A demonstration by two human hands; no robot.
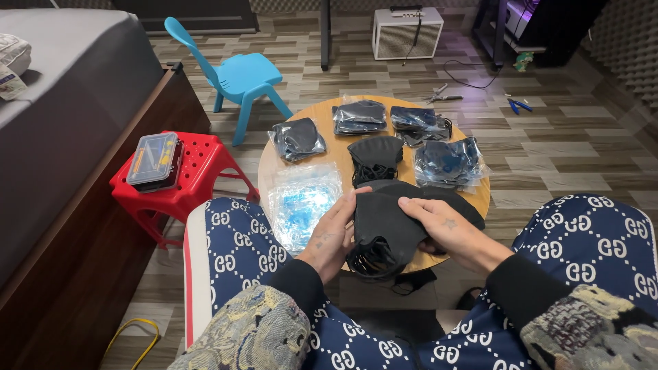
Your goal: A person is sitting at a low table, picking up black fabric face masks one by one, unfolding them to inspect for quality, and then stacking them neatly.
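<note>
Hands [391, 229] gripping soft black fabric masks [385, 229], round wooden table [336, 147]

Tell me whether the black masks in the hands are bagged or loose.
Loose. The stack of black masks is bare between the left hand and right hand, ear loops hanging free, unlike the bagged packs behind.

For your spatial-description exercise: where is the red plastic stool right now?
In the head view, the red plastic stool stands on the floor left of the round wooden table, a clear organiser box on top.
</note>
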